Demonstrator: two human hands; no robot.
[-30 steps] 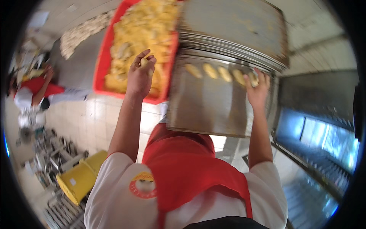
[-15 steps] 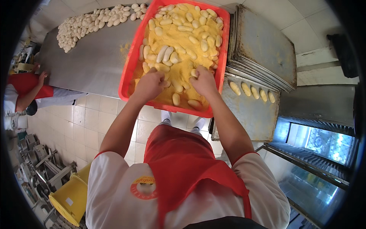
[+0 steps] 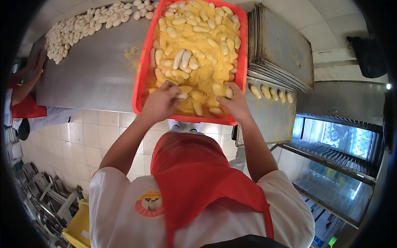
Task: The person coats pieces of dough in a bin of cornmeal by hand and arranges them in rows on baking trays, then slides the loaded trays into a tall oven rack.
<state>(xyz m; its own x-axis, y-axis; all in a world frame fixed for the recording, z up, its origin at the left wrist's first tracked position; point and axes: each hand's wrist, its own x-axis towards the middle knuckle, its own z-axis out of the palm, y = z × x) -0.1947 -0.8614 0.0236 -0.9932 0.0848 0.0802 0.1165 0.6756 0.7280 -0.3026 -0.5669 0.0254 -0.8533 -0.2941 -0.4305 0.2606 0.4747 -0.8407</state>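
In the red tub point(image 3: 144, 72), both hands' fingers point(image 3: 168, 87) half-close on dough pieces point(image 3: 229, 93).

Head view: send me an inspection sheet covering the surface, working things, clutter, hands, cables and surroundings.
Surface: metal table, with yellow crumbs scattered beside the red tub.
Working things: tub holds dough pieces in yellow powder; five yellowish pieces lie in a row on a metal tray.
Clutter: metal equipment and a yellow bin at lower left.
Left hand: at a pale piece in the tub; its grip is hard to judge.
Right hand: grip closed around a small piece.
Cables: nothing seen.
Surroundings: a co-worker at left; a pale dough pile on the table; stacked trays right of the tub; a glass panel in a metal frame.
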